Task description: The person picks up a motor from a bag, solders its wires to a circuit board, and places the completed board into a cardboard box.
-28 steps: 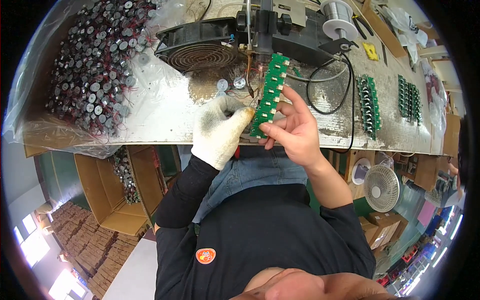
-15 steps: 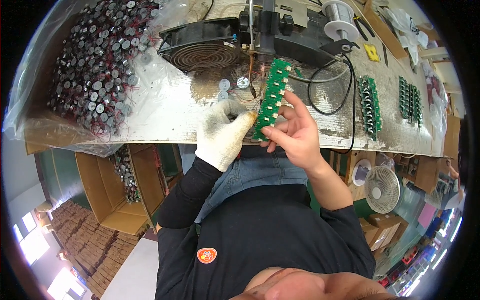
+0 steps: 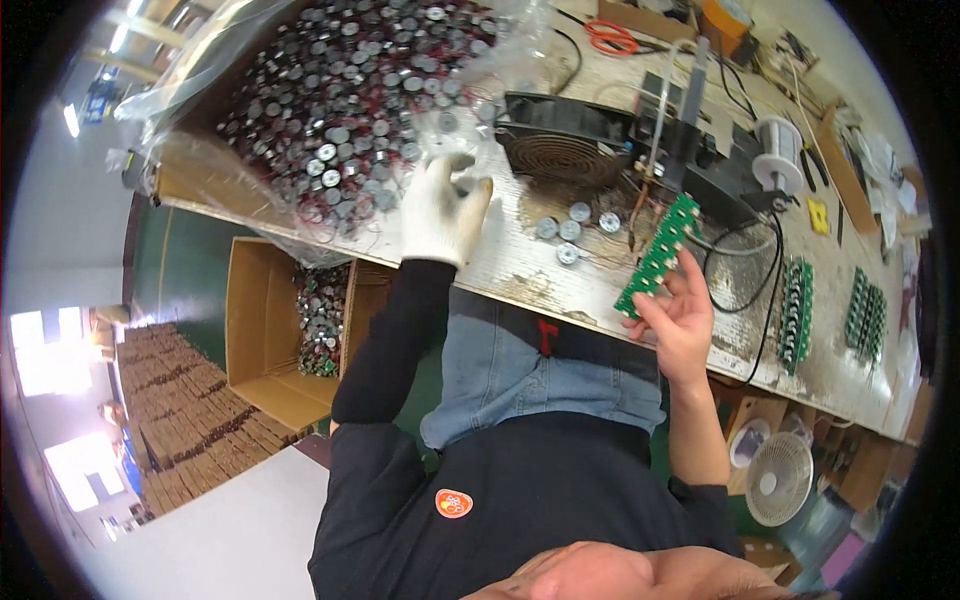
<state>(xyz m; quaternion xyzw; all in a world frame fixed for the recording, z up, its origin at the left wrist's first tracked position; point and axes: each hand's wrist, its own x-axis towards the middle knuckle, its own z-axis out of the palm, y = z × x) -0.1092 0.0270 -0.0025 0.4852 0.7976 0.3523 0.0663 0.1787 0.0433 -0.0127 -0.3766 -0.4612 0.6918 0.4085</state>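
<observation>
My left hand (image 3: 445, 212), in a white work glove, is over the bench at the right edge of a big heap of small round metal parts with red wires (image 3: 340, 130). Its thumb and fingers are apart, and nothing shows between them. In my bare right hand (image 3: 682, 318) is a long green circuit board (image 3: 660, 257), gripped near its lower end and tilted, with a row of small pale connectors along it. Several loose round metal parts (image 3: 570, 230) lie on the bench between my hands, thin wires trailing from some.
Behind the board stand a black fan (image 3: 570, 150) and an upright fixture with a thin rod. A solder wire spool (image 3: 778, 155) is farther right, near a looped black cable (image 3: 745, 307). Populated green boards (image 3: 797, 315) lie at right. Below the bench sits an open carton (image 3: 262, 330).
My left hand has left the board and moved left to the edge of the heap, its fingers now apart. My right hand keeps holding the board. The whole view has swung toward the left.
</observation>
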